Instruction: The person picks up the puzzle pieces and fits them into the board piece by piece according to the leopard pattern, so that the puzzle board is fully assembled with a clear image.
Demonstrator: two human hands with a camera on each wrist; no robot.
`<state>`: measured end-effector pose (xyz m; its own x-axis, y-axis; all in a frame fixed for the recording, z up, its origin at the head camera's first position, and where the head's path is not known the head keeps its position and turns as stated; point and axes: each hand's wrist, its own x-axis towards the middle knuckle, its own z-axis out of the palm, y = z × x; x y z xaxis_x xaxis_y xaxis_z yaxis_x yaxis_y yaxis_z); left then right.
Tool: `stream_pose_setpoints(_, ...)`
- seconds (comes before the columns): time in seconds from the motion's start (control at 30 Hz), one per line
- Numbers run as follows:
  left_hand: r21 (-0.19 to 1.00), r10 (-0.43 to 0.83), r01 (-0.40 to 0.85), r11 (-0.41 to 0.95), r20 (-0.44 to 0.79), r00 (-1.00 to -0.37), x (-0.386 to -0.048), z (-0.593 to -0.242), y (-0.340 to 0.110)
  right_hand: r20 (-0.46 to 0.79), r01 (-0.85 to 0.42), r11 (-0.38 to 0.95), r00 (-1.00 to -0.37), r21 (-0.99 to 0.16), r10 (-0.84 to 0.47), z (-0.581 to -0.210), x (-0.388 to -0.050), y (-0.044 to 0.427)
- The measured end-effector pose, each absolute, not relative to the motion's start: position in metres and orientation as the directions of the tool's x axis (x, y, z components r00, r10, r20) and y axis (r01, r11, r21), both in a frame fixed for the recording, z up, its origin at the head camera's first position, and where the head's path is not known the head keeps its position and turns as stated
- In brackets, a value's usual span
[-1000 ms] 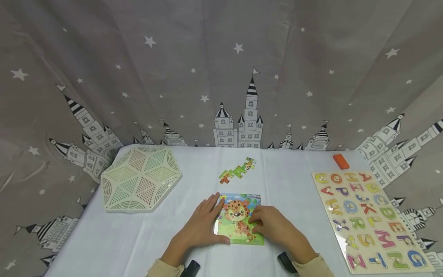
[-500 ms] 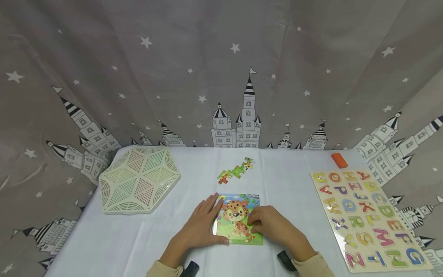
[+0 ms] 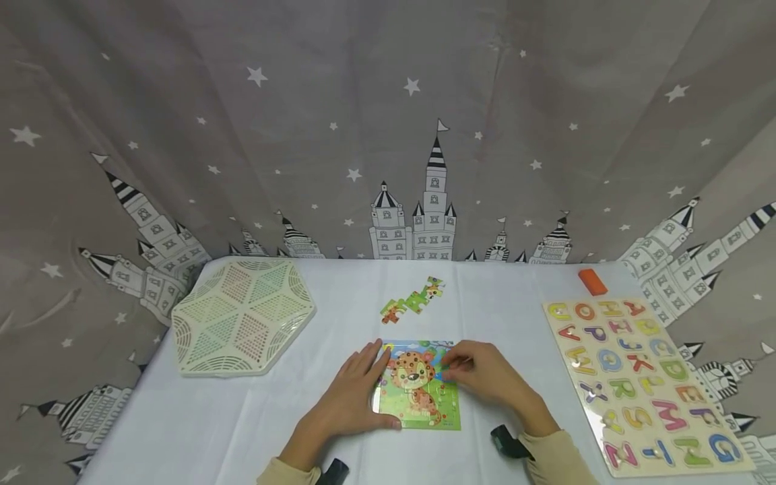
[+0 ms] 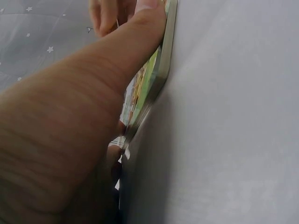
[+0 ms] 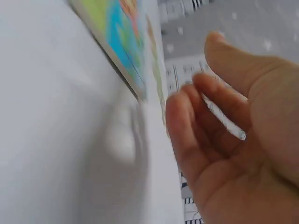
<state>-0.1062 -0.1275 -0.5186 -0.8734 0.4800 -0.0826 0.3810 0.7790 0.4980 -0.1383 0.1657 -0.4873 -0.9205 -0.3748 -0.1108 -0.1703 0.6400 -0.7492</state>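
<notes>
A square leopard puzzle lies on the table between the hands. The left hand rests along its left side, fingers extended toward the top left corner and thumb on the bottom edge; the left wrist view shows this thumb over the board's rim. At the puzzle's upper right edge is the right hand, its fingertips over that edge in the head view. In the right wrist view the right hand has loosely bent fingers, thumb apart, nothing visible between them, beside the board's corner.
Beyond the puzzle lie several loose jigsaw pieces. A hexagonal patterned board stands at the left. On the right are an alphabet board and an orange block. A grey castle-print curtain hangs behind the table.
The right hand has shifted up and slightly right, from the puzzle's middle right side to its upper right edge, uncovering more of the picture. The left hand stays in place.
</notes>
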Motion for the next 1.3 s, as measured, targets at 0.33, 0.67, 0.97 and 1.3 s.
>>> stream_pose_setpoints(0.33,0.500,0.486,0.389,0.774,-0.074,-0.871,-0.106,-0.516,-0.129,-0.143,-0.023,0.689,-0.973,-0.724,-0.182,-0.502,-0.243,0.170)
stream_pose_setpoints(0.67,0.491,0.491,0.393,0.777,-0.084,-0.867,-0.105,-0.517,-0.128,-0.131,-0.029,0.791,-0.982,-0.611,-0.138,-0.503,-0.285,0.147)
stream_pose_setpoints(0.97,0.497,0.476,0.377,0.782,-0.084,-0.876,-0.105,-0.516,-0.128,-0.162,0.108,0.634,-0.986,-0.766,-0.029,-0.497,-0.281,0.139)
stream_pose_setpoints(1.3,0.495,0.473,0.373,0.785,-0.090,-0.877,-0.104,-0.514,-0.128,-0.183,0.041,0.486,-0.951,-0.873,-0.250,-0.485,-0.235,0.134)
